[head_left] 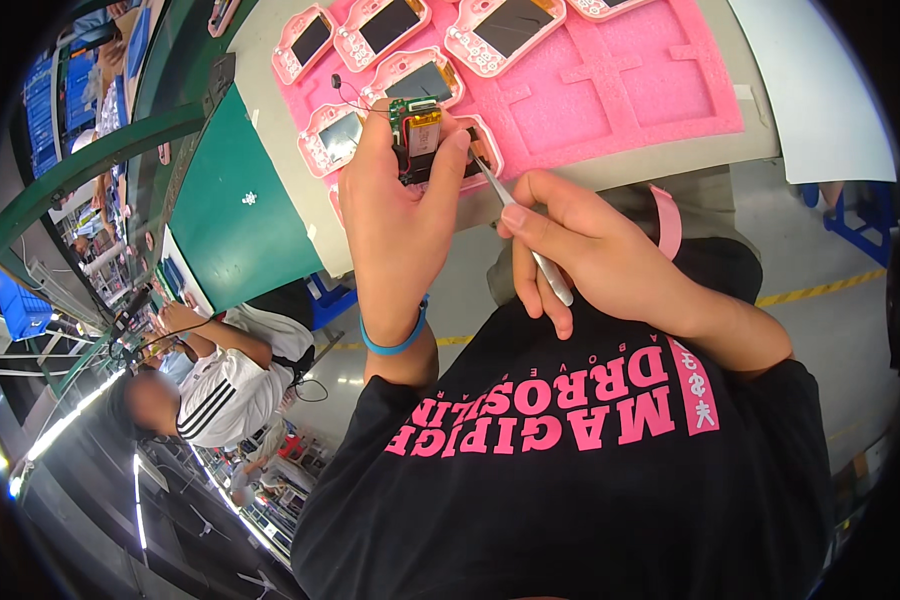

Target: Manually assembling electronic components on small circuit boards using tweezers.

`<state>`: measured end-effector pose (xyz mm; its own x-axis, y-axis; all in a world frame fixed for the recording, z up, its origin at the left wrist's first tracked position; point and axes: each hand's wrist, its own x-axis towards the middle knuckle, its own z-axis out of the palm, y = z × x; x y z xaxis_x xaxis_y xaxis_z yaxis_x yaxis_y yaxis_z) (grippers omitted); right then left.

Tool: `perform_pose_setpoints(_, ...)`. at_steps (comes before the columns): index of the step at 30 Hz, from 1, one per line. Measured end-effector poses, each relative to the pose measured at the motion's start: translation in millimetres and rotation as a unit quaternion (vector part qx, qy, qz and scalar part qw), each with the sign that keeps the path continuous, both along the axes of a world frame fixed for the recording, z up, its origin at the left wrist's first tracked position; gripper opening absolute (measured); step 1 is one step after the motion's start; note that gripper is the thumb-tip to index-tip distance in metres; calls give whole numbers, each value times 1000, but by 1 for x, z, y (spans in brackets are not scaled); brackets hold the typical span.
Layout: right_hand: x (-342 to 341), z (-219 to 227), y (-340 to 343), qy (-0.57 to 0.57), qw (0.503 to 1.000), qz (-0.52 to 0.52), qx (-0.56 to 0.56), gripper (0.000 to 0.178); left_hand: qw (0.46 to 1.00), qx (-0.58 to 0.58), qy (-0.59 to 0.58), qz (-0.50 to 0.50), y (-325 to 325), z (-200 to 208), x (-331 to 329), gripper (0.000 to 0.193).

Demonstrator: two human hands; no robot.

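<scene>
My left hand (402, 205), with a blue band at the wrist, grips a small electronic assembly by its sides between thumb and fingers. This assembly has a green circuit board (400, 106), a silver battery (423, 138) with yellow tape, and a black lower part. A thin wire runs from it to a small dark round part (336, 80). Metal tweezers (541, 258) are held in my right hand (595, 245), their tips close to my left thumb and the assembly's edge. Behind, a pink-and-white handheld console housing (485, 145) is partly covered by my left hand.
Several similar housings with dark screens, such as one console (382, 28), lie in a pink foam tray (610, 110) with cut-out slots. The tray rests on a pale table (320, 215). A green mat (235, 200) is at left. Another person (230, 385) works farther left.
</scene>
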<state>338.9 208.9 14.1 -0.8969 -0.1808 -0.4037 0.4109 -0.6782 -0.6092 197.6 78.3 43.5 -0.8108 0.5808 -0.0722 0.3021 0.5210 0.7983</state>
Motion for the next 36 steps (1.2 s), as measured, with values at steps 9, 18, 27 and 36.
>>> perform_pose_setpoints(9, -3, -2, -5, 1, 1000, -11, 19, 21, 998, -4, 61, -19, -4, -7, 0, 21)
perform_pose_setpoints(18, 2, 1, -1, 8, 1000, -18, 23, 16, 997, 52, -50, -2, -14, 8, 4, 20)
perform_pose_setpoints(27, 10, -13, -3, 97, 971, -75, 206, 8, 949, 76, -305, -29, -37, 9, 2, 23)
perform_pose_setpoints(36, 10, -1, 6, 85, 960, -60, 260, 9, 966, 34, -254, -29, -25, 14, 5, 22)
